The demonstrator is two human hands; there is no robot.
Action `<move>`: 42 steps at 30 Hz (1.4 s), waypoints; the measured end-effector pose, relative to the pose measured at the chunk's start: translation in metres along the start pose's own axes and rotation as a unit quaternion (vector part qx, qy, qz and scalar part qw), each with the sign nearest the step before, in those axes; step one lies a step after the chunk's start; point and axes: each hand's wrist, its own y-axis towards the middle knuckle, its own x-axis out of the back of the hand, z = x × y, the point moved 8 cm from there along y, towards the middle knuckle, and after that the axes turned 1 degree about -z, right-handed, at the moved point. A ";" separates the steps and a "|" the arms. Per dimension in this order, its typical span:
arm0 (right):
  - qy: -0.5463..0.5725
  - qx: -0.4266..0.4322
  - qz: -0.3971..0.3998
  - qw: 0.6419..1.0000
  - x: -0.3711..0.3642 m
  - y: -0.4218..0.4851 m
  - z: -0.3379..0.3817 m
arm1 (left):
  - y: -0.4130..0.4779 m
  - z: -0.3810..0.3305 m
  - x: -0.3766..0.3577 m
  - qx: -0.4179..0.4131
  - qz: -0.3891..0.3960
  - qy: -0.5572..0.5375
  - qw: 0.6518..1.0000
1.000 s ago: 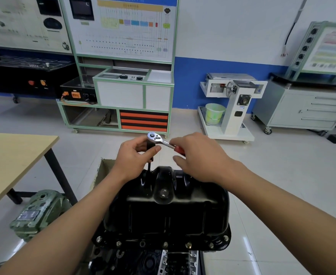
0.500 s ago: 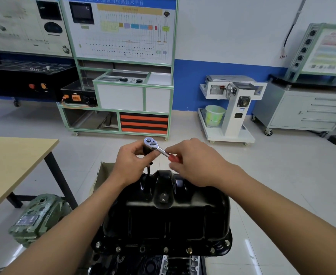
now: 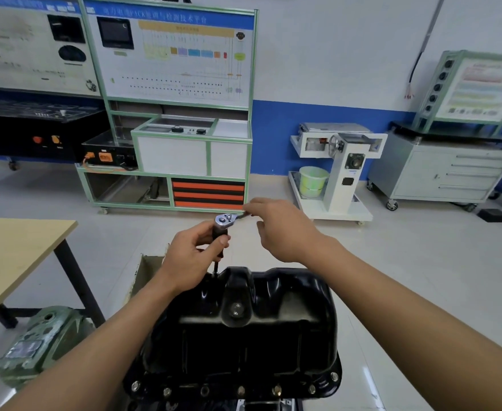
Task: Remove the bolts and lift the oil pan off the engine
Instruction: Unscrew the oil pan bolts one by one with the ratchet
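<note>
L grip [image 3: 193, 256] curls round ext. bar [image 3: 216, 264] under ratchet head [image 3: 224, 218]; R grip [image 3: 285, 229] pinches handle [image 3: 243, 215]. Oil pan [image 3: 244, 330] sits just below both, near-flange bolts [image 3: 241, 390] still in. Prob. stiff steel, heavyish, maybe oily: lift by flange edges. Vs 0.5 s ago, handle swung away from body.

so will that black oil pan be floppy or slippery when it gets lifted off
Probably stiff: the oil pan looks like deep, ribbed pressed metal. Its glossy finish may be slippery under bare fingers. It likely won't lift yet, since bolts sit along its near flange.
</note>
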 end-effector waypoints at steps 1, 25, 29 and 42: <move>-0.008 0.000 -0.004 1.000 0.000 -0.001 0.000 | 0.000 -0.001 0.000 -0.002 -0.005 0.000 1.000; 0.006 -0.019 0.098 0.995 0.015 -0.025 0.018 | 0.000 0.001 0.008 -0.020 -0.040 -0.005 0.999; -0.057 -0.014 0.038 0.998 0.014 -0.006 0.010 | -0.001 0.003 0.007 -0.011 -0.034 -0.007 0.999; 0.032 0.033 0.030 0.998 -0.015 0.016 0.003 | -0.002 -0.001 0.007 -0.004 -0.027 -0.018 0.999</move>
